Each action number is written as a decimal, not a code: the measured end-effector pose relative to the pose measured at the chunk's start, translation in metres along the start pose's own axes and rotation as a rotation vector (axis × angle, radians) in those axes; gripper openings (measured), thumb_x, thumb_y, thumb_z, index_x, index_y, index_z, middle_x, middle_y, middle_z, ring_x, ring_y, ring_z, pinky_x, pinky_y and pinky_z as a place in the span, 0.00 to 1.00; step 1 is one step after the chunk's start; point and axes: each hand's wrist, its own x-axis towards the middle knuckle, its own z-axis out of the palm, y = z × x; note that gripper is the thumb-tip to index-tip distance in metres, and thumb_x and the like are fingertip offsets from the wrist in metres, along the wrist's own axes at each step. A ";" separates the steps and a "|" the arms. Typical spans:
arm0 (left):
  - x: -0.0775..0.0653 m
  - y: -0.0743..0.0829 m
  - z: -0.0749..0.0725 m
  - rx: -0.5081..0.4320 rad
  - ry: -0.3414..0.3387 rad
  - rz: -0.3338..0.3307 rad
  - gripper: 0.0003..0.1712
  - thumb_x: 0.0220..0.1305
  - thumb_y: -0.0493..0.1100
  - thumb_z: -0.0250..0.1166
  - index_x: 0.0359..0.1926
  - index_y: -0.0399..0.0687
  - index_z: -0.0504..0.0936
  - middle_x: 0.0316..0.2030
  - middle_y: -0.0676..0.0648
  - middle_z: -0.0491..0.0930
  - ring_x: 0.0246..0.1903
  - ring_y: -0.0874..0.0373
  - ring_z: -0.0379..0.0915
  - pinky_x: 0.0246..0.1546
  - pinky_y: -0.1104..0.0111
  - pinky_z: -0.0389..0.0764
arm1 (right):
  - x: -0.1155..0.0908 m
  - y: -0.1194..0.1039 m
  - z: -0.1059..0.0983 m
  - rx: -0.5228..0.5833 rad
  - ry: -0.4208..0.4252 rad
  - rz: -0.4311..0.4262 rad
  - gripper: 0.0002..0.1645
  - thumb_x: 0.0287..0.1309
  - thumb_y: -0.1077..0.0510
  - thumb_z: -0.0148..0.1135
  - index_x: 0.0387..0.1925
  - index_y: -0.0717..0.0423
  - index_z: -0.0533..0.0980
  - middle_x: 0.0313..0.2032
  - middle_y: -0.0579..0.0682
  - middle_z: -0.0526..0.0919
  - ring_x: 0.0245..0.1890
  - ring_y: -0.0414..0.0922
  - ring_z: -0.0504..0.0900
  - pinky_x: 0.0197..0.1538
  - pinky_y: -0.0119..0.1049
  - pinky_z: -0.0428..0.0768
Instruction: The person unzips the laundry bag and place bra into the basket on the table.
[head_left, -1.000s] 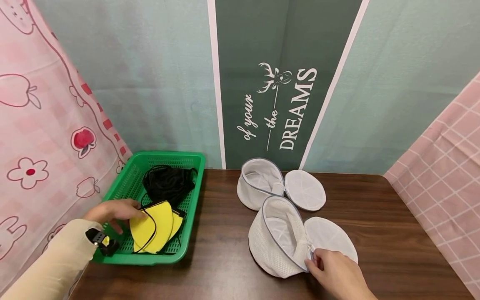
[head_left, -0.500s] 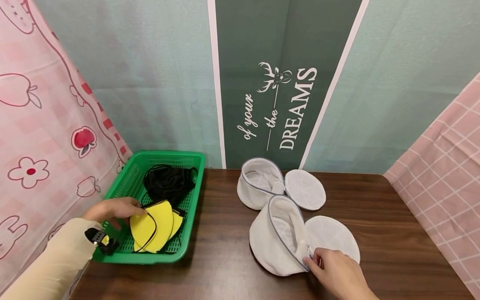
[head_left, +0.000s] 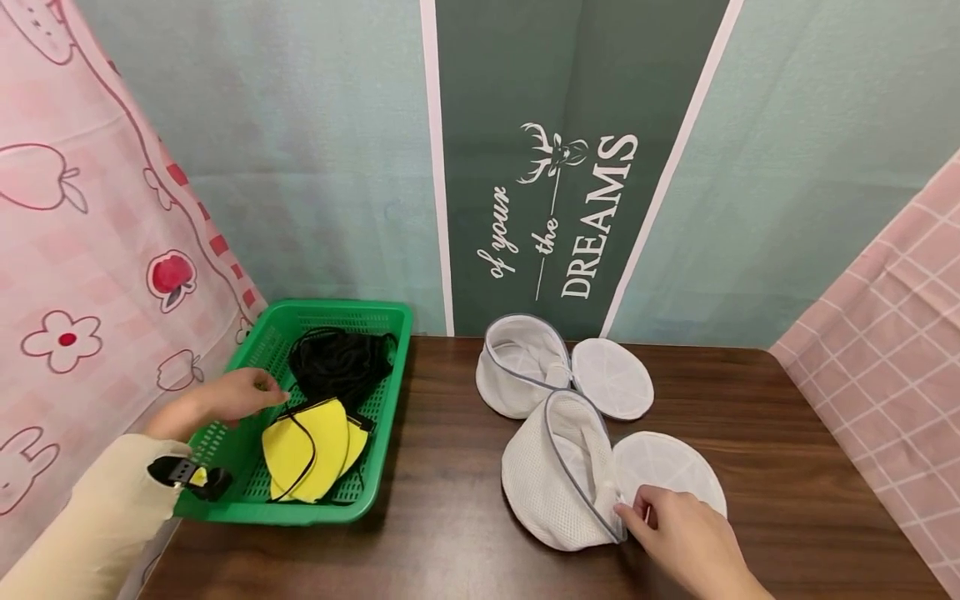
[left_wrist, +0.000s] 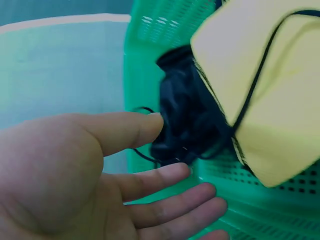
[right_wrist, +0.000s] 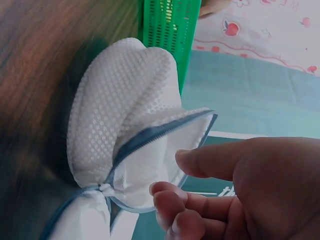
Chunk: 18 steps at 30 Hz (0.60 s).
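Observation:
My left hand [head_left: 238, 395] hovers over the left side of the green basket [head_left: 401, 375], fingers spread and nothing held. Left wrist view: thumb and fingertips stand apart beside the black cloth bundle [left_wrist: 185, 110]. Yellow fan-shaped cloth pieces [head_left: 315, 450] with black edging and a thin cord lie in front of that bundle. My right hand [head_left: 682, 533] is at the zipped rim of the nearer white mesh laundry bag [head_left: 540, 492]. In the right wrist view its thumb and bent fingertips are apart, overlapping the bag's mouth. The bag stands unzipped, its round lid [head_left: 667, 467] folded out right.
A second white mesh laundry bag [head_left: 502, 387] stands behind the first, its round lid [head_left: 613, 379] lying open to the right. All rest on a brown wooden table [head_left: 442, 500]. Printed cloths surround it: green behind [head_left: 337, 167], pink left [head_left: 112, 250] and pink-checked right [head_left: 892, 308].
My left hand has moved up and away from the yellow cloth, which it was touching. The nearer bag's mouth has tilted slightly to the right; my right hand stays near its rim.

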 end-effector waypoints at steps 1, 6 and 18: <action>-0.001 0.003 0.000 0.004 0.012 0.010 0.24 0.77 0.48 0.56 0.55 0.27 0.70 0.29 0.45 0.72 0.14 0.61 0.52 0.21 0.62 0.69 | 0.000 0.000 -0.001 0.000 0.017 -0.006 0.27 0.58 0.44 0.72 0.14 0.37 0.65 0.13 0.35 0.62 0.15 0.36 0.62 0.20 0.35 0.60; -0.007 0.021 0.002 0.115 0.076 0.072 0.27 0.77 0.49 0.57 0.58 0.26 0.71 0.43 0.34 0.78 0.31 0.45 0.76 0.33 0.54 0.79 | 0.002 0.002 -0.006 0.003 0.060 -0.019 0.27 0.57 0.45 0.72 0.14 0.35 0.64 0.12 0.34 0.62 0.15 0.35 0.62 0.19 0.34 0.60; -0.039 0.086 0.054 0.218 0.452 0.238 0.31 0.72 0.54 0.63 0.64 0.34 0.73 0.57 0.32 0.77 0.52 0.37 0.77 0.46 0.44 0.80 | 0.004 0.008 -0.015 0.012 0.129 -0.037 0.18 0.57 0.45 0.73 0.22 0.36 0.70 0.17 0.32 0.68 0.16 0.33 0.65 0.20 0.36 0.63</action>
